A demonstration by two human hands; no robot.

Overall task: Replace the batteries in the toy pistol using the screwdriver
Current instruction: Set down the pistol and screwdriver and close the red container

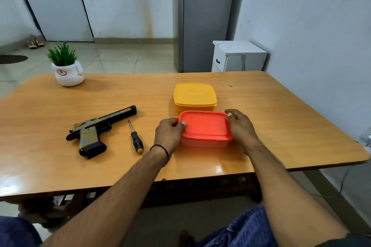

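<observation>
A black and gold toy pistol (96, 132) lies on its side at the left of the wooden table (281, 118). To its right lies a screwdriver (135, 138) with a black and yellow handle, tip pointing away from me. A red lidded container (205, 128) sits in front of me. My left hand (169, 133) grips its left end, thumb on the lid's edge. My right hand (241, 126) grips its right end, thumb on the lid's far corner. No batteries are in sight.
A yellow lidded container (194, 96) stands just behind the red one, touching it. A white pot with a green plant (67, 70) is at the table's far left. A white cabinet (239, 56) and a grey fridge (200, 16) stand beyond the table.
</observation>
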